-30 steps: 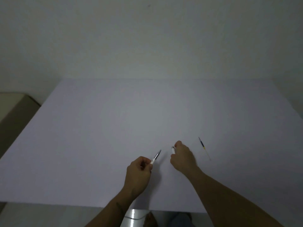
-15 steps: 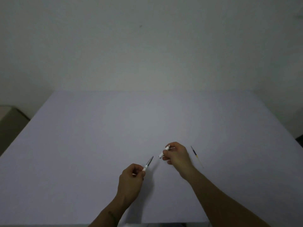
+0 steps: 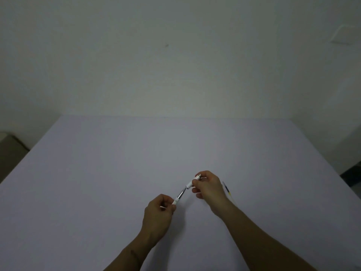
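Note:
My left hand (image 3: pixel 159 214) pinches the white end of a pen front part (image 3: pixel 180 196) whose silver cone tip points up and to the right. My right hand (image 3: pixel 208 185) grips a short white pen barrel (image 3: pixel 193 181), tilted so that its lower open end meets the silver tip. Both pieces hang just above the pale lilac table (image 3: pixel 117 173). A thin pen refill (image 3: pixel 227 189) with a dark tip and a yellow band lies flat on the table just right of my right hand, partly hidden by the wrist.
The table's far edge meets a plain white wall (image 3: pixel 175 65). A beige surface (image 3: pixel 7 141) shows beyond the table's left edge, and a dark floor patch (image 3: pixel 353 173) beyond its right edge.
My right hand lifted the white barrel off the table and brought it leftwards to the silver tip held in my left hand. The camera tilted upwards.

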The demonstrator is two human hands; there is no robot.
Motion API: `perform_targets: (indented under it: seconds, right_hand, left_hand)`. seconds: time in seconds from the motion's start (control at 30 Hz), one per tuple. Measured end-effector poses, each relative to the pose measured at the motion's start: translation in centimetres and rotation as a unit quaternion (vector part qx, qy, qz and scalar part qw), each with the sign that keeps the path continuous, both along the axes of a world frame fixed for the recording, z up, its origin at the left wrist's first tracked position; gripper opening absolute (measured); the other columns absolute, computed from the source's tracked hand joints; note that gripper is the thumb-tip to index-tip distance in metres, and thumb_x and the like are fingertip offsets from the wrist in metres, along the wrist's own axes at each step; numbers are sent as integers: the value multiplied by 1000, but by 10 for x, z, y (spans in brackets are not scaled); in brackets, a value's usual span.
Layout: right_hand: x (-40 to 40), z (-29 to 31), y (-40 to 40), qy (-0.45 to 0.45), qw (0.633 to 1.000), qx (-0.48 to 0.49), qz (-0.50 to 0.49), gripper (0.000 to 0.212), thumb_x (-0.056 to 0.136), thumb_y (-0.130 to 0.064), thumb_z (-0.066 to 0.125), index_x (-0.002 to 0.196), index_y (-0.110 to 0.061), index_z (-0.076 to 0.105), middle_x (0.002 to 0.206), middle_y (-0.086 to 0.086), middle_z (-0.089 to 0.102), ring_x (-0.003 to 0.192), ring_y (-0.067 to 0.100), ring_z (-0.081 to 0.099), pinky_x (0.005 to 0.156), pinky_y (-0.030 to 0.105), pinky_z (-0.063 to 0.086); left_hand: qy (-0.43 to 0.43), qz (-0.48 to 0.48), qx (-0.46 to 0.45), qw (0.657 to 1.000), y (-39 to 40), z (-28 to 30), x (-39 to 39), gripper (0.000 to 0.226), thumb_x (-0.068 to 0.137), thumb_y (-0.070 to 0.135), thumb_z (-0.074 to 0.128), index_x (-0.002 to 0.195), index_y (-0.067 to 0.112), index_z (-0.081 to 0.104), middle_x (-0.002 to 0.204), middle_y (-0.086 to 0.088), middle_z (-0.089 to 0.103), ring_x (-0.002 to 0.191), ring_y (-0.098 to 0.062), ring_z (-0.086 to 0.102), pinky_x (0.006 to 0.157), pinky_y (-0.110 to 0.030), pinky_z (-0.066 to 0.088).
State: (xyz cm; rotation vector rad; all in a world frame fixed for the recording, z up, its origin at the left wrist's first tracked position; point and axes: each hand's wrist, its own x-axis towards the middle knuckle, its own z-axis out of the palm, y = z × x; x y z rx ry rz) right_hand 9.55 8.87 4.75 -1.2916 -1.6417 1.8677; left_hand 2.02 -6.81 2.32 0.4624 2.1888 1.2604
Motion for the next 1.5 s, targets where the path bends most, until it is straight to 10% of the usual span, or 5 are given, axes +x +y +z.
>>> perform_targets:
  seconds: [0.9, 1.5]
  right_hand:
    - [2, 23, -7, 24, 995, 17, 91, 12, 88, -7, 65, 84, -14, 73, 82, 6, 72, 72, 17, 65, 61, 28, 51]
    - [19, 5, -18, 31, 998, -60, -17, 19, 86, -6, 67, 103, -13, 66, 90, 9, 71, 73, 20, 61, 65, 32, 49]
  left_hand:
    - [4, 45, 62, 997, 16, 35, 4, 12, 85, 6, 69, 77, 14, 72, 71, -7, 69, 63, -18, 59, 58, -29, 49]
    - [9, -56, 15, 998, 9, 21, 17, 12, 84, 10, 70, 87, 21, 69, 83, -1, 67, 73, -15, 61, 63, -22, 51]
